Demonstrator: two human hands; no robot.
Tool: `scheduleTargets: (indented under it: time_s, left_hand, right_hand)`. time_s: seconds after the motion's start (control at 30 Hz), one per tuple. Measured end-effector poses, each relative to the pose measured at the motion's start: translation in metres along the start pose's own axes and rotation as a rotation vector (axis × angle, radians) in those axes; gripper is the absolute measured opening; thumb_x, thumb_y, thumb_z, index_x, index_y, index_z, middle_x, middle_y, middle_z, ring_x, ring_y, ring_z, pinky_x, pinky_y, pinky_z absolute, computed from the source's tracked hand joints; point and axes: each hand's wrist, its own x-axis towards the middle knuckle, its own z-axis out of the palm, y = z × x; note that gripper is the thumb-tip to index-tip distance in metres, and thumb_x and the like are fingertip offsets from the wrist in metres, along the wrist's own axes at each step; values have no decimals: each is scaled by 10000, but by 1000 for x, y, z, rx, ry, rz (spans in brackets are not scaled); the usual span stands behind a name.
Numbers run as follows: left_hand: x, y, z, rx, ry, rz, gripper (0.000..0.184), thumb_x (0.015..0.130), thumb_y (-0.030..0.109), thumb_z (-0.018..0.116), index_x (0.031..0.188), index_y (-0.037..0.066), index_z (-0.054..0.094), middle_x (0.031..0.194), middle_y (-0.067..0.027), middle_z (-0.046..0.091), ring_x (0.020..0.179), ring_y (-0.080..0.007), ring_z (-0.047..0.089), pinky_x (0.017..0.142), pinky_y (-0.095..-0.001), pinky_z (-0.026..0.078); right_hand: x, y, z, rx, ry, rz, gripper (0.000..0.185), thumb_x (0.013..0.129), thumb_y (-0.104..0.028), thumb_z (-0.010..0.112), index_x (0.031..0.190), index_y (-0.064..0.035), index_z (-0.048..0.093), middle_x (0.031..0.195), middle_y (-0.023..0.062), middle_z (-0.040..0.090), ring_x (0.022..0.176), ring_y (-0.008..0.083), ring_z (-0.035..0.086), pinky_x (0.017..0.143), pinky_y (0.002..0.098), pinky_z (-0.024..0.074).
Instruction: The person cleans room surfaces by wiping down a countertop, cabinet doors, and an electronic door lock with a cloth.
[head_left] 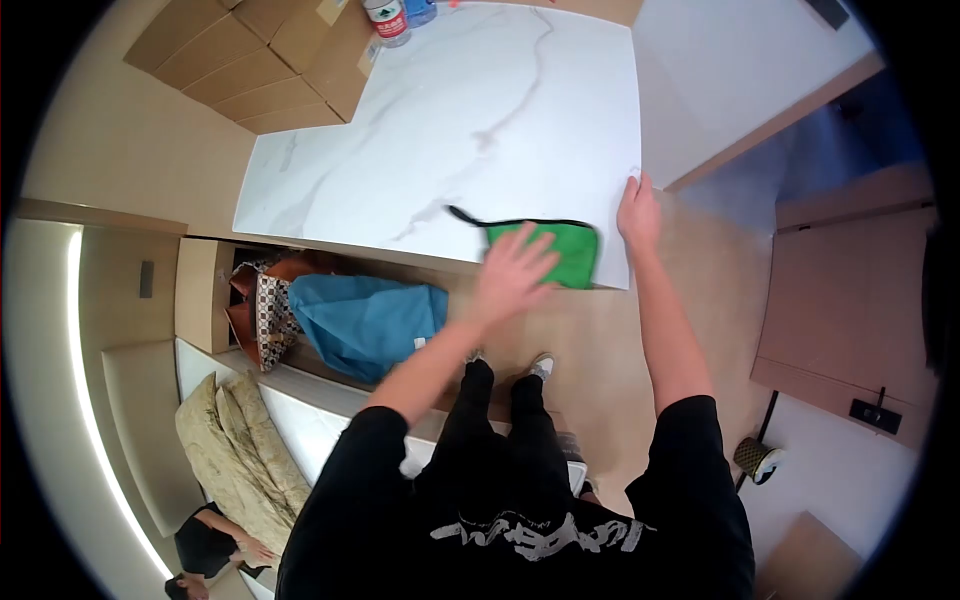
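Observation:
A green cloth (572,250) with a black edge and a black loop lies at the near right corner of the white marble-patterned tabletop (440,130). My left hand (515,270) rests on the cloth with its fingers spread, slightly blurred. At the table's right edge is my right hand (638,212), its fingers closed on the edge near the side panel.
Stacked cardboard boxes (270,60) and bottles (388,22) stand at the table's far left. A blue bag (370,320) and a checkered bag (275,310) sit below left. Another person (205,540) is by the bed (235,440) at lower left. A door (850,310) is right.

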Motion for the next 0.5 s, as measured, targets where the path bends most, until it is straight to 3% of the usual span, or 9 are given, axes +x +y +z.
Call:
scheduleTargets:
  time_s: [0.1, 0.13, 0.2, 0.3, 0.4, 0.5]
  left_hand:
    - [-24, -52, -54, 75, -20, -120, 419, 715, 251, 751, 1103, 119, 662, 1274, -105, 600, 1235, -369, 512, 994, -491, 423]
    - [-32, -67, -66, 62, 28, -256, 392, 743, 144, 709, 1129, 100, 656, 1283, -127, 602, 1267, -364, 495, 1038, -473, 395]
    - [-42, -101, -77, 195, 147, -454, 352, 812, 209, 673, 1135, 69, 658, 1281, -157, 596, 1241, -414, 490, 1033, -481, 393]
    - [-32, -117, -61, 355, 240, -661, 353, 848, 258, 645, 1132, 49, 675, 1284, -165, 598, 1248, -419, 483, 1035, -475, 393]
    - [-10, -91, -41, 266, 279, -626, 338, 849, 263, 644, 1094, 35, 691, 1249, -156, 623, 1233, -415, 502, 1022, -460, 408]
    - [8, -48, -18, 201, 272, -448, 303, 818, 254, 667, 1022, 35, 715, 1184, -135, 662, 1166, -400, 561, 975, -440, 450]
  right_hand:
    - [0, 0, -4, -11, -24, 3, 452, 985, -362, 398, 1302, -57, 502, 1077, 260, 645, 991, 442, 610, 859, 520, 474]
    - [1, 2, -1, 2, 0, -1, 439, 986, -344, 408, 1292, -43, 503, 1071, 252, 648, 985, 436, 613, 855, 515, 477]
    - [3, 10, 5, 50, 33, -32, 435, 986, -334, 411, 1287, -34, 504, 1076, 248, 645, 989, 435, 610, 857, 513, 476]
    - [5, 10, 6, 116, 49, -42, 430, 987, -319, 414, 1284, -21, 501, 1110, 247, 626, 1021, 433, 593, 873, 507, 469]
    - [4, 13, 8, 167, 5, -41, 436, 989, -314, 409, 1295, -14, 489, 1163, 254, 594, 1076, 431, 564, 906, 497, 455]
    - [10, 20, 14, 250, -14, -56, 449, 990, -317, 401, 1312, -12, 474, 1201, 261, 570, 1115, 430, 540, 936, 490, 441]
